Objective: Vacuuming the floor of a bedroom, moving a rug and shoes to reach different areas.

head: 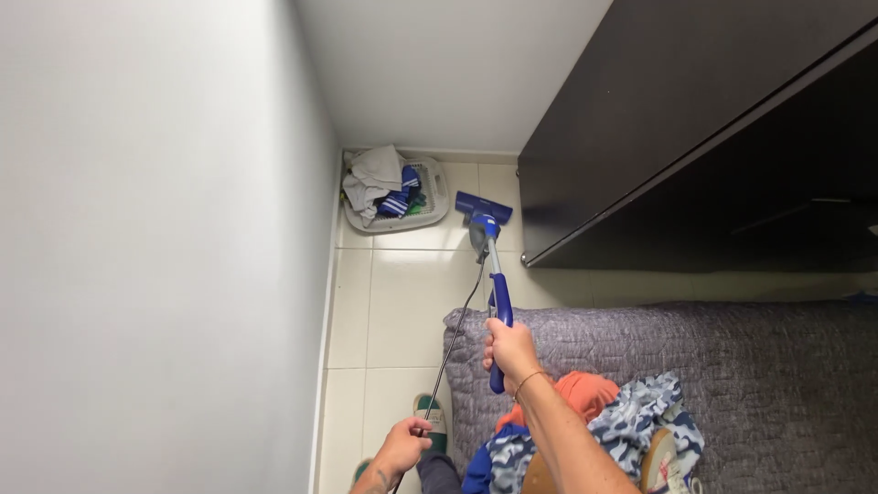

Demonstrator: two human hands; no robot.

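My right hand (510,350) grips the blue handle of a stick vacuum cleaner (495,284). Its blue floor head (483,208) rests on the pale floor tiles (407,302) near the far wall. A black power cord (457,334) runs from the vacuum's body down to my left hand (402,445), which is closed around it low in the view. Below the left hand a foot in a green and white slipper (435,423) stands on the tiles.
A white laundry basket (430,206) with grey and blue clothes sits in the far left corner. A white wall (155,247) bounds the left side. A dark cabinet (695,128) stands on the right. A grey bed cover (759,384) with crumpled clothes (631,425) lies lower right.
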